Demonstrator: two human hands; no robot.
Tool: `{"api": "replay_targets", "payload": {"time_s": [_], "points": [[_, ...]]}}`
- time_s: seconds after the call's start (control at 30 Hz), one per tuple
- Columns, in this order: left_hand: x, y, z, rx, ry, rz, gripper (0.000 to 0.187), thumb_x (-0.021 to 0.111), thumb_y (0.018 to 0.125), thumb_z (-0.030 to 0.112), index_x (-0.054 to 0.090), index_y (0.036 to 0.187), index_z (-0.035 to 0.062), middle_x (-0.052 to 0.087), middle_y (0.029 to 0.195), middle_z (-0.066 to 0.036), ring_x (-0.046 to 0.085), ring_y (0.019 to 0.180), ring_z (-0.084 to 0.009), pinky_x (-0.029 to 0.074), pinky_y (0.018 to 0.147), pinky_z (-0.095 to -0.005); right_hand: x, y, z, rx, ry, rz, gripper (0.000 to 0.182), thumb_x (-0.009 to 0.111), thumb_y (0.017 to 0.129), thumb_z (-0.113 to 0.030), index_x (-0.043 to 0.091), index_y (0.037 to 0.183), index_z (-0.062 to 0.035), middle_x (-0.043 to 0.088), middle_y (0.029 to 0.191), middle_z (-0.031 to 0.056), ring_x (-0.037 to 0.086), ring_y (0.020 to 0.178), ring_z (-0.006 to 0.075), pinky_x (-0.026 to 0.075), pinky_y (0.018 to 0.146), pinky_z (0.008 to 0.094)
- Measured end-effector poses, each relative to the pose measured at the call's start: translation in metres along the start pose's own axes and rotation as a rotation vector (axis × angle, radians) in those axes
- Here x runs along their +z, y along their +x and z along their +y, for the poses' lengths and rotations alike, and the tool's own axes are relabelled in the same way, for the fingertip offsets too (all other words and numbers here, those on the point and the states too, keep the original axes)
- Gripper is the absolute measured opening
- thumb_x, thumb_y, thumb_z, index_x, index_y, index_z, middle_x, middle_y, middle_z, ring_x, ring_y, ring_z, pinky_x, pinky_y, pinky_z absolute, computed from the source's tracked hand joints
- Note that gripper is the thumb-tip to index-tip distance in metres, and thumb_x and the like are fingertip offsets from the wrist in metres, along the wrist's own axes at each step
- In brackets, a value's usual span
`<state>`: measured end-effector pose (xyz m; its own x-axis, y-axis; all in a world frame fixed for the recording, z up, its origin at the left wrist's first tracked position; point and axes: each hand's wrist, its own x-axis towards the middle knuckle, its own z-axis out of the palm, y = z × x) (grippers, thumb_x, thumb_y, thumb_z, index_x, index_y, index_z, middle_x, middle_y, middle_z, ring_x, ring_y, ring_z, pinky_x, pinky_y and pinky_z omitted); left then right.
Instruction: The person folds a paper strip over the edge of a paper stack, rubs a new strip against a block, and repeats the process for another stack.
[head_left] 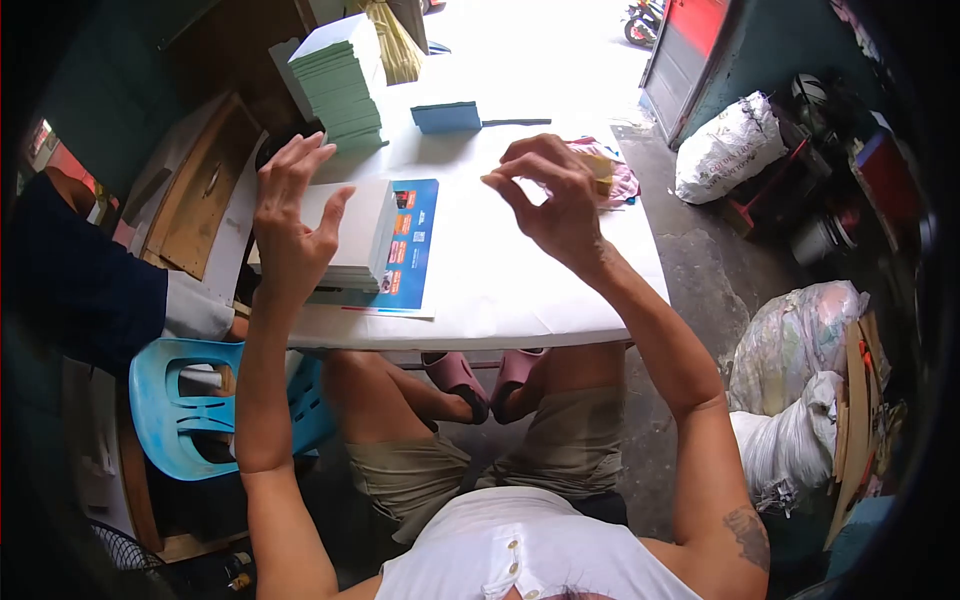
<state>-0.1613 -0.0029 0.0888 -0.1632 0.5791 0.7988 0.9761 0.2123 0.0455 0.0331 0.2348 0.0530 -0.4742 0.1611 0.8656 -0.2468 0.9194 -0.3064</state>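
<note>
My left hand (297,215) is raised over the left side of the white table (500,290), its fingers apart and nothing in it. Behind and beside it lies a stack of white sheets (368,225), resting on a blue printed sheet (420,245). My right hand (550,195) hangs over the table's right half, with thumb and forefinger curved toward each other and a gap between them; no object shows in it. Just beyond the right hand is a pink and yellow cloth bundle (610,172), partly hidden by it.
A tall stack of pale green sheets (340,90) stands at the back left. Near it are a blue block (446,118) and a thin dark strip (516,122). A blue chair (160,400) and another person (90,270) are left; sacks (730,148) lie right.
</note>
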Motion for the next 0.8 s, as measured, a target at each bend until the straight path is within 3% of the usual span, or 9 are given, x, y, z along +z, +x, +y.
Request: {"api": "replay_targets", "payload": {"time_s": [0.1,0.2,0.33,0.4,0.47,0.57,0.6,0.67,0.8], "points": [[0.025,0.031,0.019,0.149,0.021,-0.116,0.051,0.081,0.083,0.018,0.062,0.131,0.0143,0.059,0.139,-0.008,0.052,0.133,-0.0300,0.043,0.111,-0.0481,0.020,-0.034,0.022,-0.129,-0.068,-0.135,0.012,0.081,0.081,-0.008,0.069,0.084,-0.0085,0.066,0.091,0.0050,0.063,0.082,0.0202,0.052,0.061,0.0347],[0.039,0.051,0.029,0.300,0.007,-0.099,0.035,0.079,0.088,0.024,0.070,0.120,0.0149,0.062,0.136,-0.006,0.052,0.133,-0.0288,0.043,0.110,-0.0520,0.033,-0.065,0.050,-0.203,-0.192,-0.216,0.012,0.078,0.080,-0.007,0.067,0.083,-0.0093,0.062,0.091,0.0039,0.060,0.082,0.0199,0.051,0.059,0.0348],[0.002,0.098,0.040,0.386,-0.171,0.359,0.017,0.074,0.092,0.014,0.074,0.109,0.0123,0.073,0.116,-0.007,0.067,0.112,-0.0251,0.053,0.099,-0.0396,0.035,-0.062,0.044,-0.081,-0.131,-0.163,0.012,0.077,0.079,-0.007,0.066,0.082,-0.0093,0.061,0.090,0.0043,0.060,0.082,0.0207,0.052,0.061,0.0344],[-0.006,0.117,0.038,0.077,-0.473,0.554,0.013,0.073,0.093,0.011,0.076,0.106,0.0104,0.075,0.108,-0.007,0.070,0.105,-0.0226,0.056,0.093,-0.0334,0.039,-0.063,0.045,-0.051,-0.095,-0.175,0.012,0.078,0.079,-0.008,0.066,0.080,-0.0087,0.060,0.089,0.0043,0.059,0.083,0.0211,0.051,0.061,0.0351],[0.019,0.137,0.026,0.007,-0.616,0.322,0.012,0.075,0.092,0.013,0.077,0.103,0.0087,0.075,0.110,-0.008,0.070,0.104,-0.0221,0.056,0.092,-0.0337,0.041,-0.066,0.039,-0.039,-0.089,-0.212,0.013,0.079,0.079,-0.008,0.065,0.078,-0.0082,0.059,0.088,0.0044,0.059,0.082,0.0212,0.051,0.061,0.0354],[0.094,0.144,0.010,0.217,-0.190,-0.223,0.027,0.078,0.089,0.025,0.076,0.112,0.0104,0.072,0.121,-0.008,0.066,0.115,-0.0249,0.050,0.104,-0.0383,0.044,-0.072,0.038,-0.044,-0.076,-0.264,0.014,0.078,0.079,-0.009,0.064,0.076,-0.0071,0.059,0.089,0.0057,0.059,0.084,0.0215,0.051,0.062,0.0356],[0.111,0.142,0.010,0.234,-0.015,-0.368,0.040,0.079,0.086,0.036,0.074,0.119,0.0133,0.068,0.130,-0.008,0.060,0.124,-0.0262,0.049,0.107,-0.0419,0.045,-0.072,0.038,-0.048,-0.073,-0.276,0.014,0.078,0.079,-0.009,0.064,0.076,-0.0068,0.059,0.090,0.0060,0.059,0.084,0.0215,0.052,0.062,0.0357],[0.144,0.145,-0.001,0.221,0.159,-0.623,0.053,0.078,0.085,0.043,0.067,0.130,0.0172,0.055,0.146,-0.008,0.047,0.138,-0.0275,0.043,0.115,-0.0473,0.045,-0.073,0.038,-0.030,-0.074,-0.295,0.013,0.077,0.080,-0.010,0.065,0.077,-0.0068,0.059,0.092,0.0062,0.058,0.086,0.0219,0.052,0.064,0.0363],[0.192,0.158,-0.025,0.085,0.249,-0.724,0.077,0.085,0.074,0.050,0.059,0.141,0.0234,0.050,0.151,-0.008,0.042,0.144,-0.0277,0.034,0.123,-0.0440,0.046,-0.075,0.040,0.000,-0.067,-0.332,0.012,0.076,0.080,-0.011,0.065,0.078,-0.0066,0.058,0.092,0.0069,0.059,0.089,0.0229,0.053,0.066,0.0365]]}}
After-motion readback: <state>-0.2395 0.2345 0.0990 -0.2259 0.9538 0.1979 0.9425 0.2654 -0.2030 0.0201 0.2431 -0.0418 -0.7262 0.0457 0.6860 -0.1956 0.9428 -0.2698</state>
